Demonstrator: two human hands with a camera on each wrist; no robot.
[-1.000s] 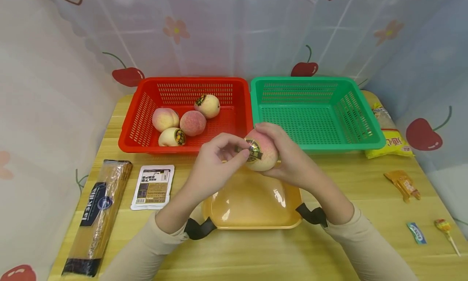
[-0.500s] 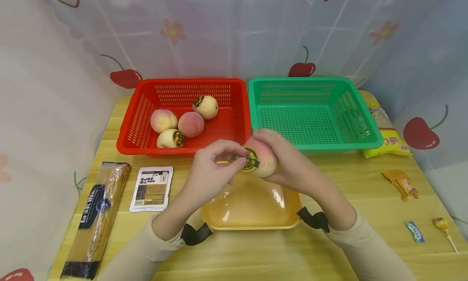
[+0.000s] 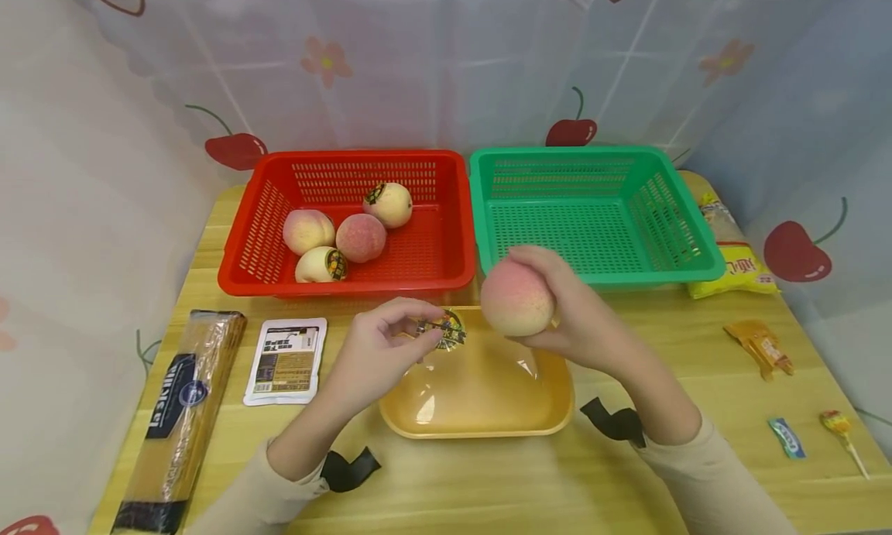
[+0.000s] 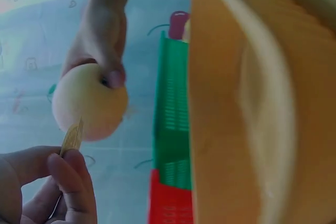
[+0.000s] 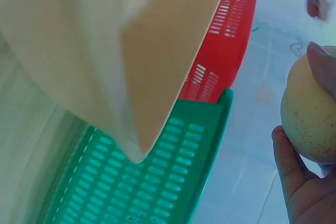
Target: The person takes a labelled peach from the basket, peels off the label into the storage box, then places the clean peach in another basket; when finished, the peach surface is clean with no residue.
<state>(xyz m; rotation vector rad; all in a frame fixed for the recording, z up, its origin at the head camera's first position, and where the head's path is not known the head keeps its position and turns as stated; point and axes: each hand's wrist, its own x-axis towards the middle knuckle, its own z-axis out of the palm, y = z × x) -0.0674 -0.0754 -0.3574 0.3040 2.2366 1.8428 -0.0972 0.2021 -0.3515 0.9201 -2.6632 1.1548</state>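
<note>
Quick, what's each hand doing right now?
Left hand: pinches the sticker over the yellow tray.
Right hand: holds the peach, fingers curled round it.

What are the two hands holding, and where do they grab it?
The right hand cups a peach round its side and underside. The left hand pinches a peeled-off sticker by its edge, over the yellow tray.

Pasta pack [image 3: 183, 411], sachet [image 3: 286, 360], lollipop [image 3: 842, 430].
</note>
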